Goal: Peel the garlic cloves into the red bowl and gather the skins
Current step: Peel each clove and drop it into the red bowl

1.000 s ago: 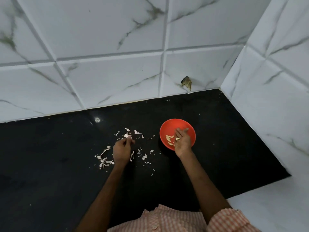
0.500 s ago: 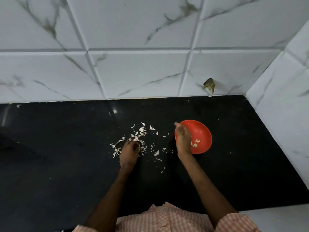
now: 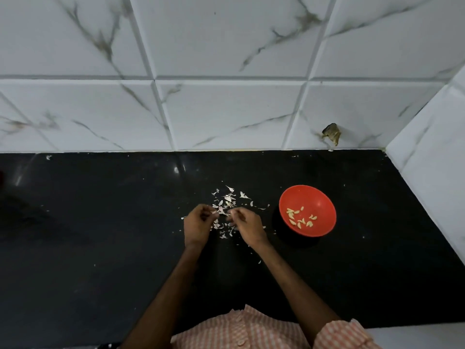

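Lying between both grips (image 3: 198, 224) (image 3: 247, 226): garlic skins (image 3: 228, 199)

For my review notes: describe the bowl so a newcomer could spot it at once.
On the black countertop, look right of the scattered garlic skins, toward the tiled corner. The red bowl sits there holding peeled cloves; it is the only brightly coloured thing there.

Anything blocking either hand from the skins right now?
Nothing visible. The left hand and right hand are both at the skins on the counter; the bowl sits apart, to their right.
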The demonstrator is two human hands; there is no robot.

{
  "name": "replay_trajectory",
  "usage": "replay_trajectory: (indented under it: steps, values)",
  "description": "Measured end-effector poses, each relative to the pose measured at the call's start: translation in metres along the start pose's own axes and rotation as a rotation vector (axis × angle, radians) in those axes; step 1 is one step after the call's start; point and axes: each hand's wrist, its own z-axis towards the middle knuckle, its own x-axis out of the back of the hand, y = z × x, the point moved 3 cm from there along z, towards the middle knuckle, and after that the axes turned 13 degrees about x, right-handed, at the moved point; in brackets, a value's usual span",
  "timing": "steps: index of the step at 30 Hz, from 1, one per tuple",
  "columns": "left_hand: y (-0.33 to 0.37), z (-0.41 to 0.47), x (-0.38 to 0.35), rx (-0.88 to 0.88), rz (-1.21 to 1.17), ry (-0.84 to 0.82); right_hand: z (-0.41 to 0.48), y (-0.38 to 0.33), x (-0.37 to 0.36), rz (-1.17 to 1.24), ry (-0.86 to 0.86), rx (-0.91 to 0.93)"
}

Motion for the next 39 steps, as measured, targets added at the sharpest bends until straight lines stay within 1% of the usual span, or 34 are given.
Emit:
replay_trajectory:
  steps: [5, 9, 13, 15, 20, 23, 25, 28, 31, 34, 37, 39]
  values:
    - [0.013, -0.005, 0.011, -0.072, 0.060, -0.045, 0.005, -0.012, -0.021, -0.011, 0.065, 0.080]
    - [0.018, -0.005, 0.015, -0.122, 0.076, -0.071, 0.006, -0.010, -0.024, -0.039, 0.099, 0.039]
    - [0.023, -0.008, 0.015, -0.169, 0.083, -0.071, 0.007, -0.010, -0.028, 0.007, 0.163, -0.018]
    - [0.023, -0.007, 0.014, -0.170, 0.097, -0.079, 0.008, -0.010, -0.028, -0.002, 0.189, -0.018]
    - [0.026, -0.006, 0.013, -0.164, 0.258, -0.091, 0.010, -0.016, -0.029, -0.059, 0.197, 0.000]
    - [0.024, -0.003, 0.010, -0.148, 0.310, -0.137, 0.012, -0.020, -0.029, -0.053, 0.201, 0.002]
    - [0.023, -0.001, 0.009, -0.134, 0.305, -0.163, 0.013, -0.020, -0.028, -0.029, 0.204, -0.011]
    - [0.026, -0.002, 0.011, -0.141, 0.253, -0.150, 0.014, -0.023, -0.027, -0.026, 0.169, 0.006]
    - [0.028, 0.000, 0.010, -0.104, 0.186, -0.155, 0.015, -0.026, -0.027, -0.019, 0.166, 0.016]
    - [0.028, 0.002, 0.006, -0.066, 0.156, -0.193, 0.017, -0.026, -0.028, -0.087, 0.179, 0.027]
    - [0.030, 0.003, 0.001, -0.027, 0.193, -0.253, 0.018, -0.026, -0.027, -0.165, 0.180, 0.032]
    - [0.031, 0.003, 0.000, -0.024, 0.181, -0.263, 0.018, -0.028, -0.026, -0.208, 0.182, 0.037]
